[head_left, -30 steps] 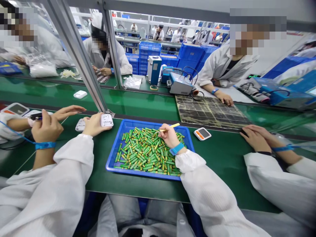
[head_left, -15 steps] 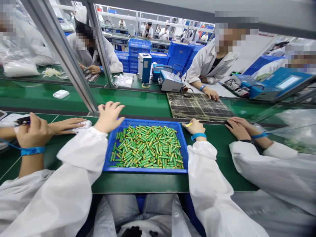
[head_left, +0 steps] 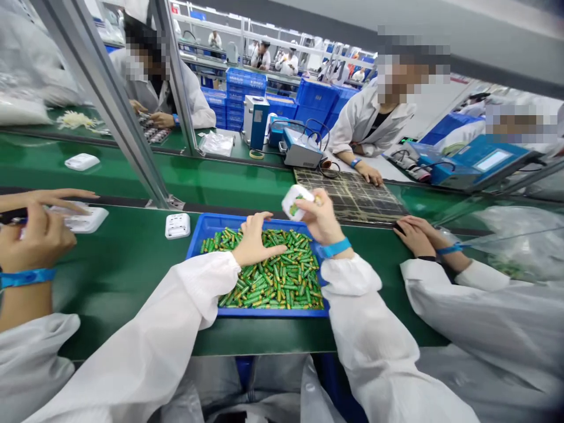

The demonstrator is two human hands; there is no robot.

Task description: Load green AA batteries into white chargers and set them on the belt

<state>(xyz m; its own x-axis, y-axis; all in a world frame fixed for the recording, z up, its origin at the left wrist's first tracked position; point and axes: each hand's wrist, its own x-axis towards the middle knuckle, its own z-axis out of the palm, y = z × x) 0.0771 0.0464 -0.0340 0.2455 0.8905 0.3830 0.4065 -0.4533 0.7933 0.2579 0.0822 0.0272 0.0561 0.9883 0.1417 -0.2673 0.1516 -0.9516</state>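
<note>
A blue tray [head_left: 273,313] on the green bench is filled with green and gold cylinders [head_left: 286,273] that look like batteries. My left hand [head_left: 257,239] is over the tray's upper middle, fingers spread and holding nothing. Beside it, my right hand [head_left: 324,218], with a blue wristband, grips a small white case [head_left: 291,202] above the tray's back right corner. Some green pieces show in the case. Another white case [head_left: 177,225] lies on the bench just left of the tray.
At the left, a co-worker's hands [head_left: 37,235] are near a white case [head_left: 88,218]. Another person's hands [head_left: 418,236] rest right of the tray. A dark gridded board [head_left: 352,197] lies behind it, and a metal post [head_left: 110,100] rises at the back left.
My left hand has moved right, over the tray. My right hand has moved left and up and now holds a white case. A white case now shows uncovered left of the tray.
</note>
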